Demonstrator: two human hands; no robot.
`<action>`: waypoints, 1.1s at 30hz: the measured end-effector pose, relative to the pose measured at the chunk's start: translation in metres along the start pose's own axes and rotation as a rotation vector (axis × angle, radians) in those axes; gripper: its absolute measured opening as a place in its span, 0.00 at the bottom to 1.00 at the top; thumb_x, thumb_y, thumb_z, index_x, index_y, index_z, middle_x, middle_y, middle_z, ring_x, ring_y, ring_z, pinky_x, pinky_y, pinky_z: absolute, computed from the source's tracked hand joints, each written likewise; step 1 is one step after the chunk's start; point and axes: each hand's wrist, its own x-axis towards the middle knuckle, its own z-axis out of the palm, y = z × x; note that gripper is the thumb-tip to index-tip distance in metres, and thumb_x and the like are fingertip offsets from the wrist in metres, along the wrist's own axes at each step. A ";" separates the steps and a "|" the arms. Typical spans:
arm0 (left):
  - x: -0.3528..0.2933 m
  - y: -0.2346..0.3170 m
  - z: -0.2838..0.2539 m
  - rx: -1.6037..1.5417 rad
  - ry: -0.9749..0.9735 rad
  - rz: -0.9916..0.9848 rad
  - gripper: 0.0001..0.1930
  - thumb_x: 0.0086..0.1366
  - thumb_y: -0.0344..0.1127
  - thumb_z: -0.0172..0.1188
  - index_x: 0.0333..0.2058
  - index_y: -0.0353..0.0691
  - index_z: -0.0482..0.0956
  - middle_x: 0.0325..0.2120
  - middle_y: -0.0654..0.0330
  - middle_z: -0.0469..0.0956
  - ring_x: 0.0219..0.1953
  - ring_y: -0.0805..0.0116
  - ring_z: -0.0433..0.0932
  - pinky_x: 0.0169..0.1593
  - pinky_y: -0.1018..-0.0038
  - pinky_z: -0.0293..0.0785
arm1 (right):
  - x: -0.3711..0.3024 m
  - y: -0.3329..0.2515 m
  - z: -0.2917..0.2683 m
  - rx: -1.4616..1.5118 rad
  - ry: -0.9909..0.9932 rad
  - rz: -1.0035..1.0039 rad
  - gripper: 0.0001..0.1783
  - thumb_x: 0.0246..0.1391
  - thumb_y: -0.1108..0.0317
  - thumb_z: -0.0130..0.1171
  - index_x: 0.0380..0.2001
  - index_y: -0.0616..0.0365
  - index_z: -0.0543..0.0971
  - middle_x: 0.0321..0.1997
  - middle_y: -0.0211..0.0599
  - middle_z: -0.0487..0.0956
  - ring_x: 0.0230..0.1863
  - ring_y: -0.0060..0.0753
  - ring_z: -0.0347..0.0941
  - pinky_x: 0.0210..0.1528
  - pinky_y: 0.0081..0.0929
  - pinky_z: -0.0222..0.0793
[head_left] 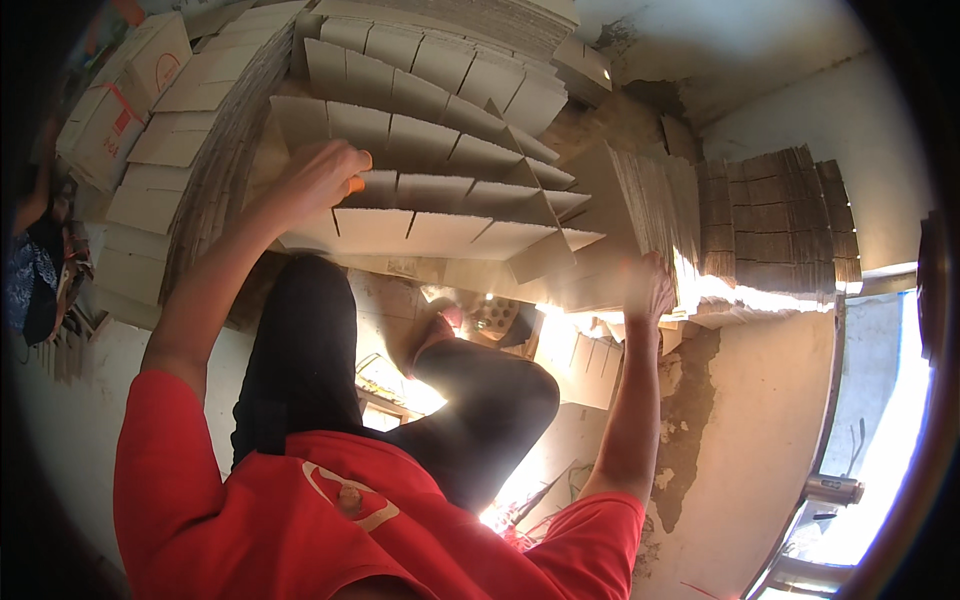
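Note:
Several slotted cardboard strips [437,192] stand on edge in rows in front of me, with a crossing strip [537,190] set through their slots at the right. My left hand [318,182] is closed at the left end of one row, orange covers on its thumb and a finger; the strip appears pinched between them. To the right, my right hand [648,287] is curled at the near edge of an upright stack of cardboard pieces [650,195]. Glare blurs its fingers, and what they grip, if anything, is hidden.
Tall piles of flat cardboard [215,150] rise at the left, beside a cardboard box [125,95]. More cardboard stacks [775,220] stand at the far right near a bright opening [880,420]. My bent knees [305,330] are close under the work surface.

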 end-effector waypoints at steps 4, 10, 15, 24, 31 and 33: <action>0.028 -0.023 0.017 -0.029 0.074 0.047 0.08 0.53 0.19 0.57 0.34 0.29 0.76 0.26 0.45 0.75 0.35 0.45 0.75 0.41 0.62 0.73 | 0.005 -0.014 -0.016 0.141 0.027 0.158 0.16 0.51 0.52 0.54 0.27 0.55 0.75 0.29 0.45 0.78 0.32 0.53 0.73 0.33 0.47 0.66; 0.042 -0.034 0.012 0.068 0.273 0.186 0.13 0.51 0.24 0.62 0.38 0.29 0.77 0.30 0.47 0.77 0.36 0.48 0.76 0.41 0.63 0.73 | 0.004 -0.029 -0.029 0.218 0.089 0.209 0.10 0.56 0.61 0.53 0.30 0.54 0.79 0.27 0.39 0.80 0.31 0.47 0.75 0.35 0.41 0.66; -0.001 0.031 -0.016 -0.121 0.176 0.116 0.21 0.47 0.33 0.68 0.41 0.32 0.77 0.37 0.51 0.78 0.41 0.53 0.75 0.45 0.64 0.71 | 0.002 -0.028 -0.035 0.077 -0.002 0.265 0.14 0.59 0.57 0.51 0.27 0.54 0.75 0.24 0.43 0.79 0.27 0.50 0.74 0.31 0.43 0.66; 0.016 0.003 0.017 -0.192 0.173 0.240 0.07 0.47 0.26 0.59 0.19 0.31 0.70 0.17 0.47 0.70 0.28 0.48 0.72 0.35 0.58 0.68 | 0.016 -0.048 -0.063 0.260 0.252 0.245 0.10 0.63 0.60 0.47 0.34 0.54 0.71 0.29 0.45 0.80 0.28 0.50 0.75 0.33 0.40 0.68; 0.019 -0.006 0.033 -0.342 0.180 0.256 0.13 0.44 0.28 0.62 0.16 0.30 0.64 0.16 0.44 0.65 0.25 0.46 0.69 0.30 0.57 0.62 | 0.025 -0.100 -0.150 1.022 0.144 0.160 0.14 0.56 0.74 0.57 0.47 0.59 0.74 0.21 0.24 0.75 0.15 0.09 0.61 0.15 0.12 0.55; 0.020 -0.002 0.028 -0.347 0.072 0.214 0.14 0.44 0.28 0.62 0.15 0.30 0.64 0.15 0.44 0.64 0.23 0.46 0.69 0.28 0.57 0.61 | 0.023 -0.120 -0.165 0.998 -0.003 0.124 0.20 0.53 0.75 0.60 0.51 0.61 0.74 0.18 0.21 0.72 0.14 0.08 0.59 0.14 0.12 0.53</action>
